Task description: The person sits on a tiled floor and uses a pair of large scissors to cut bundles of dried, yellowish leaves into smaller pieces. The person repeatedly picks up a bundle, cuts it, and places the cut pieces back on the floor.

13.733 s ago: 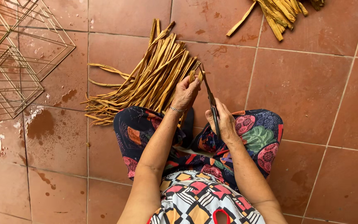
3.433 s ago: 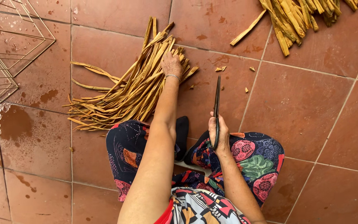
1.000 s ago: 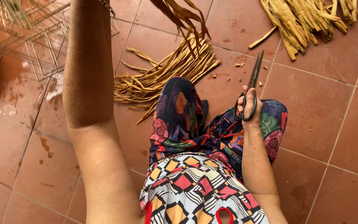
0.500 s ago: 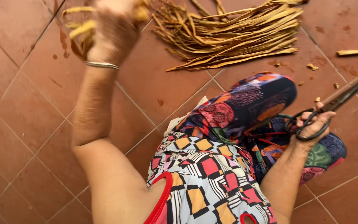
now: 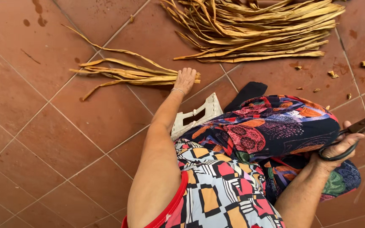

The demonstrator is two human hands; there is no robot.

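Tan dried leaf strips (image 5: 136, 76) under the flat, open left hand (image 5: 185, 79); right hand (image 5: 339, 145), grip closed around one pair of scissors (image 5: 358, 131)

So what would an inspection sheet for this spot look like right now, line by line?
Surface: reddish tiled floor, some dark stains.
Job's things: small bundle of dried leaf strips under the left hand; scissors in the right hand.
Clutter: large pile of strips; cut scraps on the tiles.
Hands: left rests flat on the bundle; right is closed around the scissors' handle.
Cables: nothing seen.
Surroundings: white plastic stool under the seated person.
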